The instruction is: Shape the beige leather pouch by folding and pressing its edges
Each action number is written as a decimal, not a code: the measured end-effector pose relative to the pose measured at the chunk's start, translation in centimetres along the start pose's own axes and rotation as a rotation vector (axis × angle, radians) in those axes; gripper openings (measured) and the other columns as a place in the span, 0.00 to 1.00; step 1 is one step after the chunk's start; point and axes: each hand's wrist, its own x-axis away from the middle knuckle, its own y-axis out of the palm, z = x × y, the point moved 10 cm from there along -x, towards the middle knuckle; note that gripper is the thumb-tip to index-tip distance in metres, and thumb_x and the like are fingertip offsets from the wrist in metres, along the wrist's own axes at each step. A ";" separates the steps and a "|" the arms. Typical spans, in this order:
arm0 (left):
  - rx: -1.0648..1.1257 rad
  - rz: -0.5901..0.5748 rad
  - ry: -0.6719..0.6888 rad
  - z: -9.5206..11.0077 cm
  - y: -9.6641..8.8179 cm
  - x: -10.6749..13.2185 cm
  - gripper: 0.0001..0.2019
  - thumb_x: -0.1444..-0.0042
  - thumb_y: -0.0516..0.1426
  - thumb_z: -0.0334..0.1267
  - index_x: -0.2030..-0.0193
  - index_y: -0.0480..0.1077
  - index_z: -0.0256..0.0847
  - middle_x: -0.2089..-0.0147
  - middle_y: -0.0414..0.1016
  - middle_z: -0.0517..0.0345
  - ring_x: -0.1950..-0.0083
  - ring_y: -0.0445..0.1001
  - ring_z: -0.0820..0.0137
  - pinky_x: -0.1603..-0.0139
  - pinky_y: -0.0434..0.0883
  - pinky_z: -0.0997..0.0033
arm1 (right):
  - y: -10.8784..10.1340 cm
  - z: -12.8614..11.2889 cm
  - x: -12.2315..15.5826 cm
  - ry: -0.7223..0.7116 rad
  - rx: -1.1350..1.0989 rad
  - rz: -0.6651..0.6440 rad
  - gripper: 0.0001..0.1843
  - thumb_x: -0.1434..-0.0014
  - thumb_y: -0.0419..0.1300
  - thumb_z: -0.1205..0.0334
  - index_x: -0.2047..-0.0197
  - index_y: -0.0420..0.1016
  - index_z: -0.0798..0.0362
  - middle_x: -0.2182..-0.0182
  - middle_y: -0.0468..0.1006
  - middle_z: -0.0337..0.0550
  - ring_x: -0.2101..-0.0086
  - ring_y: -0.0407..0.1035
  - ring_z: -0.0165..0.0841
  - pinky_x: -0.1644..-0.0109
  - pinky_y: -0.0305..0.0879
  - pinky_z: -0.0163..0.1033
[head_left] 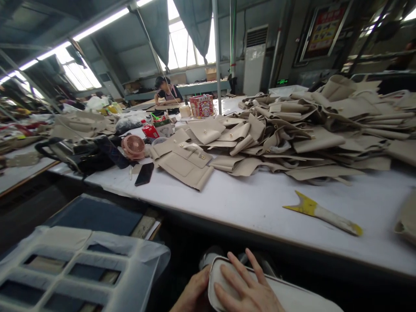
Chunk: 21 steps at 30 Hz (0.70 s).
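Your right hand (248,288) lies flat on a cream-white leather bag piece (292,297), its fingers (238,266) spread open and gripping nothing. Your left hand (191,294) sits against the rounded left end of that piece. Its fingers are tucked out of sight, so you cannot tell how far they close. The piece is low at the bottom of the view, below the near edge of the white worktop (247,203). On the worktop, well apart from your hands, lies a yellow-and-white wedge-shaped scraper (321,212). Beyond it is a heap of beige leather panels (292,130). A black phone (144,174) and a small pink fan (133,145) lie further left.
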 end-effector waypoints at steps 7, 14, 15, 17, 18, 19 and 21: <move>-0.018 -0.028 0.080 0.5 0.7 -0.2 0.25 0.41 0.60 0.53 0.40 0.73 0.46 0.39 0.73 0.47 0.37 0.68 0.50 0.31 0.57 0.50 | 0.2 0.1 0.0 0.010 -0.004 0.006 0.13 0.30 0.50 0.56 0.57 0.76 0.40 0.59 0.82 0.32 0.47 0.70 0.41 0.27 0.29 0.57; -0.055 -0.010 -0.003 2.5 2.5 0.4 0.22 0.39 0.60 0.47 0.41 0.73 0.42 0.43 0.76 0.45 0.39 0.70 0.52 0.34 0.60 0.51 | 0.0 0.3 -0.1 0.024 -0.004 0.027 0.07 0.33 0.55 0.56 0.57 0.76 0.38 0.59 0.81 0.30 0.47 0.71 0.39 0.27 0.33 0.54; -0.073 -0.030 -0.023 2.6 2.7 0.4 0.22 0.39 0.59 0.47 0.40 0.72 0.41 0.44 0.76 0.45 0.39 0.70 0.52 0.34 0.60 0.50 | -0.1 0.3 -0.1 0.021 0.002 0.038 0.07 0.33 0.56 0.55 0.57 0.76 0.38 0.59 0.81 0.30 0.48 0.71 0.39 0.27 0.33 0.54; -0.109 -0.092 -0.072 2.9 3.2 0.5 0.22 0.37 0.58 0.45 0.38 0.70 0.42 0.44 0.75 0.45 0.39 0.71 0.53 0.35 0.60 0.49 | -0.3 0.4 -0.1 0.018 0.006 0.057 0.06 0.34 0.57 0.55 0.58 0.76 0.38 0.59 0.81 0.30 0.48 0.71 0.40 0.27 0.33 0.55; -0.125 -0.123 -0.094 3.0 3.4 0.5 0.23 0.37 0.58 0.45 0.37 0.69 0.42 0.43 0.75 0.45 0.40 0.71 0.53 0.35 0.61 0.49 | -0.3 0.4 -0.1 0.018 0.003 0.065 0.06 0.34 0.57 0.55 0.58 0.76 0.37 0.59 0.81 0.30 0.49 0.71 0.40 0.27 0.33 0.55; -0.141 -0.144 -0.113 3.1 3.4 0.6 0.24 0.37 0.58 0.46 0.36 0.68 0.43 0.43 0.75 0.46 0.40 0.71 0.54 0.35 0.61 0.49 | -0.4 0.5 -0.1 0.020 -0.002 0.074 0.07 0.34 0.57 0.55 0.58 0.76 0.37 0.60 0.81 0.30 0.49 0.71 0.40 0.27 0.33 0.55; -0.175 -0.156 -0.132 3.4 3.4 0.7 0.26 0.38 0.58 0.48 0.36 0.67 0.42 0.44 0.75 0.47 0.41 0.72 0.54 0.36 0.62 0.50 | -0.4 0.6 0.0 0.023 -0.008 0.092 0.07 0.33 0.56 0.55 0.59 0.77 0.37 0.60 0.81 0.30 0.49 0.71 0.40 0.27 0.34 0.55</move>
